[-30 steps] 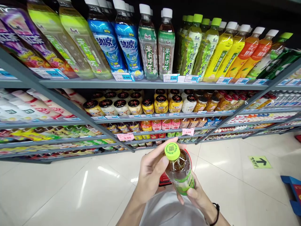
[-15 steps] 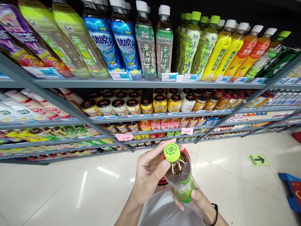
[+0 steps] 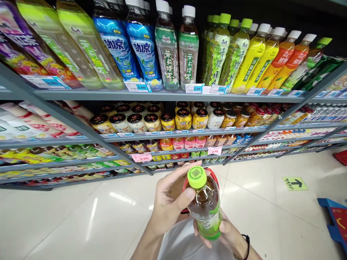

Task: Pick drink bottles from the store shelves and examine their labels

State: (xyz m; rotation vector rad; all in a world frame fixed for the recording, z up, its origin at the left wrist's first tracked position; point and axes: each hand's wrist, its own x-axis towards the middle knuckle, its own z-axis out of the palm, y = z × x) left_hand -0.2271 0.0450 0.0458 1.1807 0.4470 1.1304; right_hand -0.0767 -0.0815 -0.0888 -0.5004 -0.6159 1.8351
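Two hands are gripping the bottle [image 3: 205, 213] securely above the floor [image 3: 81, 220], below the lowest shelf [image 3: 81, 173]: the left hand [image 3: 168, 198] is wrapping its neck, while the right hand [image 3: 218, 233] is steadying its base.

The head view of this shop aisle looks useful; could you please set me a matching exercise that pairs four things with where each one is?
Things:
1. Green-capped bottle
2. Blue-labelled bottles
3. Dark-lidded jars
4. Green arrow sticker

Places:
A. On the floor tiles
B. On the second shelf
C. Held in the left hand and right hand
D. On the top shelf

Pairs: 1-C, 2-D, 3-B, 4-A
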